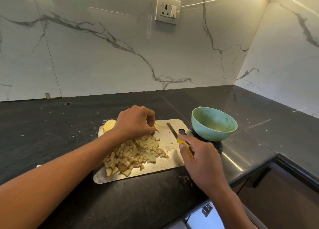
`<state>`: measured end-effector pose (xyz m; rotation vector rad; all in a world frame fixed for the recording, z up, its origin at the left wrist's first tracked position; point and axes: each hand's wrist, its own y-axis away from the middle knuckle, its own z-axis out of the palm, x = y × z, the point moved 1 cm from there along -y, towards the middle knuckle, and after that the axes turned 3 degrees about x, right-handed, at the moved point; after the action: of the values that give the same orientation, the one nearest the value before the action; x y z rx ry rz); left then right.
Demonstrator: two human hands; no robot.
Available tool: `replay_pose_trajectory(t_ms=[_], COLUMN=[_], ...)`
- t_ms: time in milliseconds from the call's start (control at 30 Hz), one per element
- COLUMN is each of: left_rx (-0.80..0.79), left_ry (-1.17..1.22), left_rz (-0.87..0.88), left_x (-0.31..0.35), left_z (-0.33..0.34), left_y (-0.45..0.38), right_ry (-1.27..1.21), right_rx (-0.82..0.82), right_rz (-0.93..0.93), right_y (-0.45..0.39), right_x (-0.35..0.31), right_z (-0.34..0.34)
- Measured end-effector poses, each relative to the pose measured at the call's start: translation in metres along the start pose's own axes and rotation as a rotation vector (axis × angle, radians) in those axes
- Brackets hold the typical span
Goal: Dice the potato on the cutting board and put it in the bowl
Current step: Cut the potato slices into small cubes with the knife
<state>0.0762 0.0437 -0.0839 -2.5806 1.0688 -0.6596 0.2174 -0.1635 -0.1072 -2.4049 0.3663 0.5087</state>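
Note:
A steel cutting board lies on the dark counter. A heap of diced potato covers its left and middle part. An uncut potato piece sits at the board's far left corner. My left hand hovers over the far side of the heap, its fingertips pinching a thin potato slice. My right hand grips the yellow handle of a knife, whose blade lies flat on the board and points away from me. A green bowl stands just past the board's right end, with no potato visible in it.
A marble backsplash with a wall socket rises behind the counter. The counter turns a corner at the right, and its front edge drops to dark cabinet fronts at the lower right.

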Motion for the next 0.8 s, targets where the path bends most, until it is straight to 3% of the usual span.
replay_pose_trajectory(t_ms=[267,500,800], left_rx=[-0.006,0.004,-0.157], left_ry=[0.029,-0.019,-0.066], left_rz=[0.077,0.117,0.215], left_x=[-0.001,0.003,0.006], left_z=[0.009,0.016,0.015], left_y=[-0.002,-0.004,-0.006], right_ry=[0.096,0.003,-0.012], right_rx=[-0.009,0.07,0.103], right_rz=[-0.055,-0.044,-0.028], right_y=[-0.02,-0.017,-0.018], right_x=[0.001,0.004,0.005], right_z=[0.011,0.009,0.008])
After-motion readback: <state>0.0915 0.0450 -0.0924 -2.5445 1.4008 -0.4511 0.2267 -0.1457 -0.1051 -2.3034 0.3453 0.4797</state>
